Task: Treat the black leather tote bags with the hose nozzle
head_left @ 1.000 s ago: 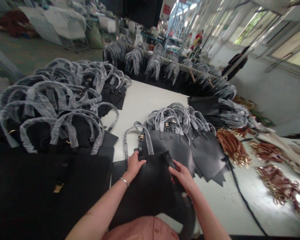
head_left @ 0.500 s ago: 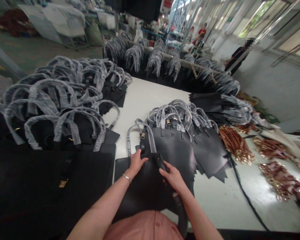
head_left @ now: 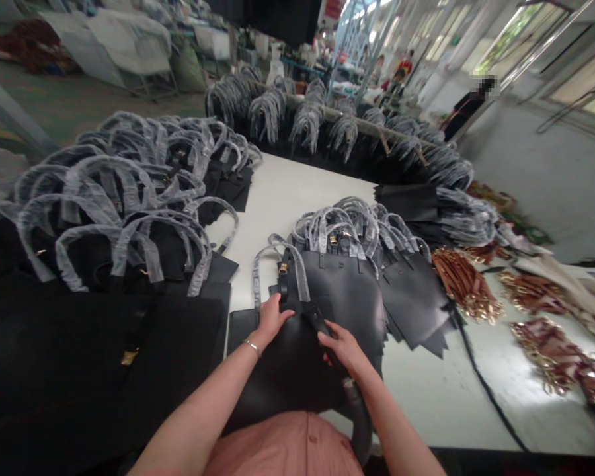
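Black handbag [head_left: 282, 370] lies flat at near table [head_left: 287, 192] edge; left hand [head_left: 270, 317] presses its top, fingers spread open; right hand [head_left: 344, 347] grips black strap [head_left: 322, 327]; wrapped-handle bag stacks [head_left: 357, 277] crowd far and left; brown straps [head_left: 463, 284] right.

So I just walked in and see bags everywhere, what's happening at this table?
A person has a black bag lying flat on the white table. The left hand presses near its top, below the wrapped handle; the right hand rests on a black strap. Stacks of bags lie around.
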Tool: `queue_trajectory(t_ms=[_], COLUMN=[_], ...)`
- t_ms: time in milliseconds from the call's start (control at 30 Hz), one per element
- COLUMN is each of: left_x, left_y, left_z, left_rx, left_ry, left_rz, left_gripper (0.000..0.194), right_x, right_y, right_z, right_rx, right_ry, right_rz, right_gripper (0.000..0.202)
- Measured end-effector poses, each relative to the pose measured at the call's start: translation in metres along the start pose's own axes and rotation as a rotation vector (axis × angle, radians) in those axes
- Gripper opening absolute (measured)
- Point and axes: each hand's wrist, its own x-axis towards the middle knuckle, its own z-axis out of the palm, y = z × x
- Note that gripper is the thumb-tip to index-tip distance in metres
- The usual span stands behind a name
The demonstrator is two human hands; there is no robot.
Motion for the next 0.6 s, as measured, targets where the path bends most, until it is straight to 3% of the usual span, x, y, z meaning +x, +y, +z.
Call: queue_trajectory(t_ms=[133, 267, 433, 600], left_x=[-0.001, -0.002, -0.006, -0.017], left_y=[0.002, 0.007, 0.011, 0.022], left_z=[-0.001, -0.004, -0.012, -0.017], left_rx=[0.028, 0.044, 0.033, -0.033], left_ry=[-0.002, -0.011, -0.015, -0.041], left_rz=[-0.015, -0.028, -0.033, 0.002], left_gripper=[0.043, 0.041, 0.035, 0.015], right_x=[-0.004, -0.008, -0.009, -0.037], right_y=[0.004, 0.011, 0.012, 0.027], right_z=[-0.004, -0.006, -0.005, -0.023], right_rx=[-0.026, -0.054, -0.05, -0.007], right_ry=[0.057, 0.033, 0.138, 0.127], right_rz=[-0.029, -0.035, -0.152, -0.198], right_gripper=[0.062, 0.058, 0.064, 0.067])
